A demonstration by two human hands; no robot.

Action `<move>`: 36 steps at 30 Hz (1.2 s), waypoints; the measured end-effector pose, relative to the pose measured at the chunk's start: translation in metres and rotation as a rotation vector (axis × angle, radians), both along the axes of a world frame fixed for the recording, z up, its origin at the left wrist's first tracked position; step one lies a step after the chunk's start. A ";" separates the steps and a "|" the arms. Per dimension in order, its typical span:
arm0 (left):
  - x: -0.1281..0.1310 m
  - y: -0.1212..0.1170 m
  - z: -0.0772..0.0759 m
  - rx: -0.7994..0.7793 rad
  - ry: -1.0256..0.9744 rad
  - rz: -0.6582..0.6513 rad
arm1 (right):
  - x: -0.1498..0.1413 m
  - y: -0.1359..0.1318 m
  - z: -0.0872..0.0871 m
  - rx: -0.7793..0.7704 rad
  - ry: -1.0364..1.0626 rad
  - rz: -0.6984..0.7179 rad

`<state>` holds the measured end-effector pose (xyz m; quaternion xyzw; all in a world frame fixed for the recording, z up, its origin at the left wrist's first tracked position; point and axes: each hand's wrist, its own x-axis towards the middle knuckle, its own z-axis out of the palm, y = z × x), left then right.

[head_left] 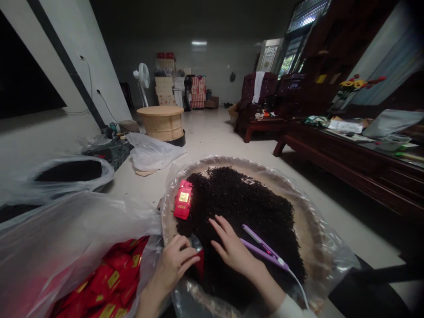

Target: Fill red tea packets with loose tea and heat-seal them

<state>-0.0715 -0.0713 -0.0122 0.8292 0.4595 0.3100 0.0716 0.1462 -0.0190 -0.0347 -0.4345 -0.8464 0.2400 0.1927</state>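
My left hand (177, 256) is closed on a small red packet (199, 267), whose silvery inner side shows near the top. My right hand (233, 247) hovers over or rests on a heap of dark dried leaves that look like tea (241, 194), its fingers apart and holding nothing. Just right of that hand, a purple hair straightener (265, 249) lies on the leaves with its jaws apart and a red light on. A stack of flat red packets (183, 199) with gold labels sits at the heap's left edge. The leaves lie in a round, plastic-lined basket (311, 212).
At the lower left, a clear plastic bag (132, 212) holds many filled-looking red packets (112, 274). Behind it stands another bag with dark contents (69, 171). The straightener's white cord (302, 289) trails down right. A dark wooden table (351, 163) flanks the right side.
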 end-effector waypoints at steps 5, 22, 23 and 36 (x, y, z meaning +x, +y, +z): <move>-0.011 0.007 -0.010 0.142 -0.124 0.159 | -0.031 0.001 -0.022 0.045 -0.297 -0.016; 0.002 0.005 -0.002 -0.318 -0.041 0.291 | -0.024 -0.008 -0.062 0.442 -0.299 0.116; 0.003 0.006 -0.002 -0.319 -0.024 0.282 | -0.021 -0.009 -0.061 0.459 -0.289 0.112; 0.031 0.019 -0.003 -0.200 -0.025 0.112 | 0.011 0.001 -0.022 -0.003 0.526 -0.159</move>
